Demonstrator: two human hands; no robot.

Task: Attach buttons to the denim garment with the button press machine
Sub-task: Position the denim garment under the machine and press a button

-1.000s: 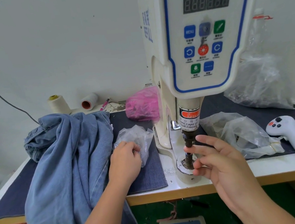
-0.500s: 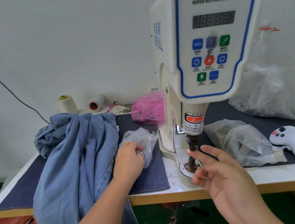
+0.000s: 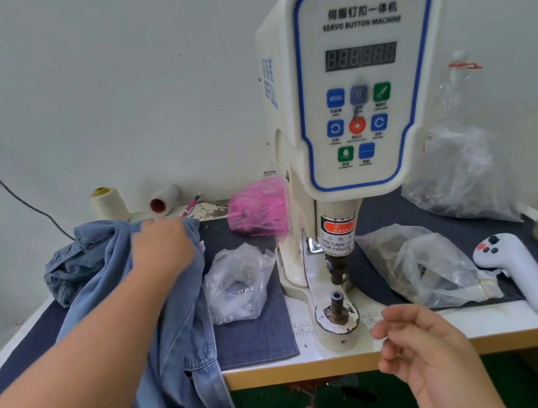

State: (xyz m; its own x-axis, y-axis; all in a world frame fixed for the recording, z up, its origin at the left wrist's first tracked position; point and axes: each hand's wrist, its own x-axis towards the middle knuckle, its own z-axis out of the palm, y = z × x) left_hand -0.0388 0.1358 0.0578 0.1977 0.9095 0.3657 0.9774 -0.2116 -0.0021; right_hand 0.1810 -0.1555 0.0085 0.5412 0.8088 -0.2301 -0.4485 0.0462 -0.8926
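My left hand (image 3: 162,246) had left the clear bag (image 3: 237,282) beside the press (image 3: 350,106) and rested on the denim (image 3: 132,326) heaped at the table's (image 3: 484,318) left and hanging over its front edge; whether it gripped the cloth I could not tell. My right hand (image 3: 427,354) had drawn back from the lower die (image 3: 336,305), fingers loosely curled, holding nothing. Counted: one press, three clear bags, one pink bag (image 3: 256,209), two pale spools (image 3: 108,204), one white controller (image 3: 515,267)
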